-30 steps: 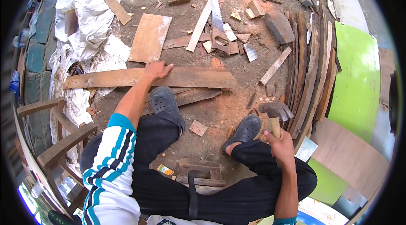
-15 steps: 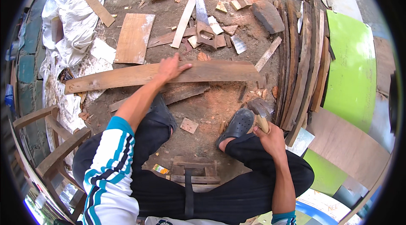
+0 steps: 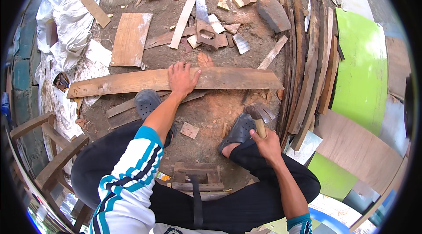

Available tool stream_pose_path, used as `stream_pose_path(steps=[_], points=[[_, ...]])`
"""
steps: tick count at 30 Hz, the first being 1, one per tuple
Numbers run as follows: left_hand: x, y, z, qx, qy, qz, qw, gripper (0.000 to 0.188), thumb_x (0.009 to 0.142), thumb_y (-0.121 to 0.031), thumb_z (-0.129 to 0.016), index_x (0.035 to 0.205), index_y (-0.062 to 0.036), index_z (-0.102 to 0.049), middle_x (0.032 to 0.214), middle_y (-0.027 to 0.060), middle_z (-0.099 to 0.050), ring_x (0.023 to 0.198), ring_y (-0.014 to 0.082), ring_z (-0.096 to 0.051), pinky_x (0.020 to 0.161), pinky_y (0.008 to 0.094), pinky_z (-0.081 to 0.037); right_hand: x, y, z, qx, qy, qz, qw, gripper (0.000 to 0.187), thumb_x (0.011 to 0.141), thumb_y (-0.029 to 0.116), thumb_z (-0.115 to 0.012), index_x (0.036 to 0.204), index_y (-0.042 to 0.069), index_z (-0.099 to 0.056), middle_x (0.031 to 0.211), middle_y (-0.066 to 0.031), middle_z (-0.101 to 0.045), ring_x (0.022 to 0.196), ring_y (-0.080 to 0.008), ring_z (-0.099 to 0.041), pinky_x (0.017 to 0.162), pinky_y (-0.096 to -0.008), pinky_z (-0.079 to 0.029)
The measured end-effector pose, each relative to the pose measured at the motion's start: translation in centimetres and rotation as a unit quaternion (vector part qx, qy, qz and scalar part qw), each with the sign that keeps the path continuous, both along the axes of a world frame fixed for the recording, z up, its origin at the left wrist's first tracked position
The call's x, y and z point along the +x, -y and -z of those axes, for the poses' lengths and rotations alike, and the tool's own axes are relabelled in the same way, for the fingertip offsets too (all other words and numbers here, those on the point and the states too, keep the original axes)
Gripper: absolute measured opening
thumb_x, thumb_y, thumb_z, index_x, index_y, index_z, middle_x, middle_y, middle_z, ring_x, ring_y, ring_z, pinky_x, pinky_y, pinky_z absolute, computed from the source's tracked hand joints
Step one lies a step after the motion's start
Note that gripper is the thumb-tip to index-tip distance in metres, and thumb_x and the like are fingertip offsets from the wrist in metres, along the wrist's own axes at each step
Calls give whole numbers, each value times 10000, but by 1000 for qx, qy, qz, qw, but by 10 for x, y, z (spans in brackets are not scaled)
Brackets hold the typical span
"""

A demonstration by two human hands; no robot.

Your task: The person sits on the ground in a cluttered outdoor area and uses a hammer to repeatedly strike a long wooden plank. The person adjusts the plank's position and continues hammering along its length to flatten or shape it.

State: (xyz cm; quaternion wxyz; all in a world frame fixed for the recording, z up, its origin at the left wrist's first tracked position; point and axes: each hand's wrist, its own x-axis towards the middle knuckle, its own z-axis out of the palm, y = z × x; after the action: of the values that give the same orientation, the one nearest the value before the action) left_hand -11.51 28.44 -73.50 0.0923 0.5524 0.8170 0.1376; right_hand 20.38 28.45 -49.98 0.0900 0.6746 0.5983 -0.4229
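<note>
A long brown wooden plank [image 3: 132,81] lies crosswise in front of my feet. My left hand [image 3: 181,80] rests palm down across its middle, fingers at the far edge and thumb spread to the right. A hammer [image 3: 259,123] is in my right hand [image 3: 266,142], closed around the pale wooden handle. Its dark metal head points up and away, over my right shoe [image 3: 239,133]. My left shoe [image 3: 147,103] reaches the near edge of the plank. Beneath and nearer than the plank are darker boards [image 3: 127,111], partly hidden by my leg.
A handsaw [image 3: 201,12] lies among wood scraps beyond the plank. Long boards [image 3: 310,71] are stacked at the right, beside a green sheet [image 3: 358,71]. A wooden chair frame [image 3: 59,159] stands at the left, near white sacking [image 3: 66,36]. A stone block [image 3: 273,15] sits farther off.
The plank has shifted rightward and its right end has turned. My left hand stays on it, its fingers now pointing farther away. My left shoe has moved forward toward it. The hammer stays in my right hand.
</note>
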Motion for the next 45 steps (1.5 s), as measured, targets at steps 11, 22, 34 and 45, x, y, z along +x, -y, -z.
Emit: stream_pose_path(steps=[11,22,34,45], points=[[-4,-1,-1,-43,3,4,999,552,939,-570,-524,1208,-104,-645,1137,128,-583,1176,291,-499,1075,494,-276,-70,-1,147,209,-259,178,926,377,962,358,-657,831,4,-650,632,-24,-603,545,-147,-558,539,-357,-438],[-8,-1,-1,-45,21,1,999,564,927,-561,-555,1248,-106,-642,1263,120,-573,1277,288,-448,1104,497,-244,-75,22,186,246,-177,243,921,275,930,228,-675,781,11,-594,581,-23,-517,541,-146,-526,541,-332,-441],[-4,-5,0,-33,23,4,999,536,922,-533,-578,1233,-103,-653,1230,97,-587,1238,279,-478,1089,487,-255,-106,33,148,70,-313,417,850,311,970,180,-621,725,55,-475,537,-30,-469,411,-120,-452,398,-298,-398],[4,-10,-3,-20,-1,19,1000,552,920,-552,-568,1243,-111,-652,1233,81,-592,1240,264,-479,1098,490,-249,-119,9,188,5,-70,271,960,304,925,267,-658,784,-1,-631,602,-78,-587,576,-189,-597,567,-382,-457]])
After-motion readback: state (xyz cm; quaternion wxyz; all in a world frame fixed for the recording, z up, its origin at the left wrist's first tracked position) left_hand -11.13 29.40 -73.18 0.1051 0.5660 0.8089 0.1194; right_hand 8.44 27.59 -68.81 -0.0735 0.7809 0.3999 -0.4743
